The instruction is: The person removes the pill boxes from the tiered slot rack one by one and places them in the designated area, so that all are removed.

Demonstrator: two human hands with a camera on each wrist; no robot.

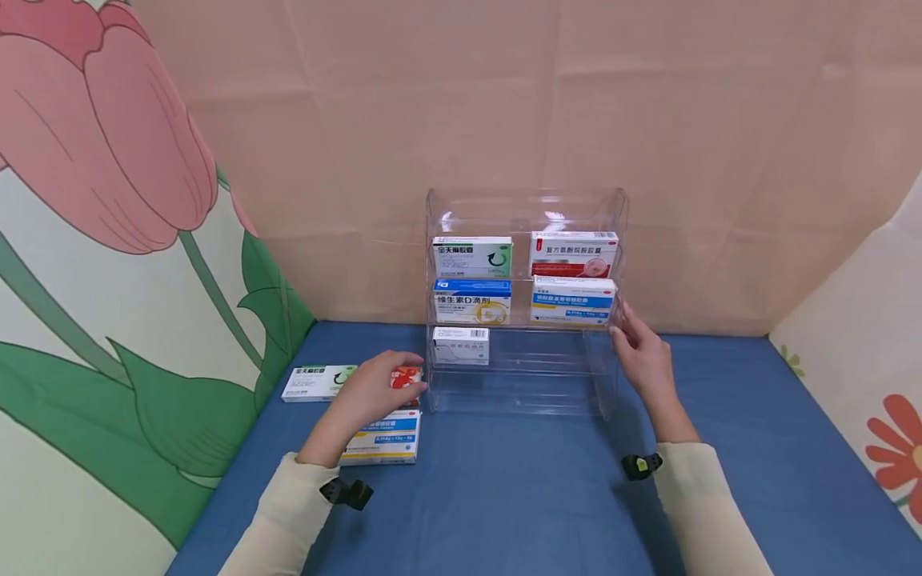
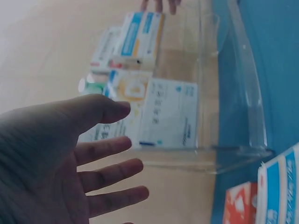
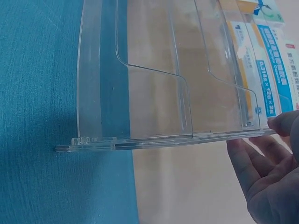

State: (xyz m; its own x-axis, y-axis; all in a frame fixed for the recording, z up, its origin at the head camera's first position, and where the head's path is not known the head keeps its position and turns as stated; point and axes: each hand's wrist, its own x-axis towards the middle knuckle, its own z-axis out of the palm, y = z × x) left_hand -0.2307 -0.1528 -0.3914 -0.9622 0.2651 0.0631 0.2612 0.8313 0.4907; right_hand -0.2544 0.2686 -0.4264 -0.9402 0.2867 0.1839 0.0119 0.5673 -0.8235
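Note:
A clear plastic tiered rack (image 1: 533,396) stands upright on the table with medicine boxes on its tiers. My right hand (image 1: 644,356) holds its right side panel, thumb on one face and fingers on the other, as the right wrist view shows. Beside the left side of the rack is my left hand (image 1: 378,386), its fingers spread with nothing between them; whether the fingertips touch the panel I cannot tell. Below and behind that hand lie a red box (image 1: 406,376), partly hidden, a white-green box (image 1: 317,382) and a blue-white box (image 1: 385,440).
On the top filled tier are a white-green box (image 1: 471,258) and a red-white box (image 1: 574,254). Under them sit a vitamin D box (image 1: 471,302) and a blue-white box (image 1: 572,302). One small white box (image 1: 461,346) stands lower left. Blue cloth (image 1: 504,496) covers the table.

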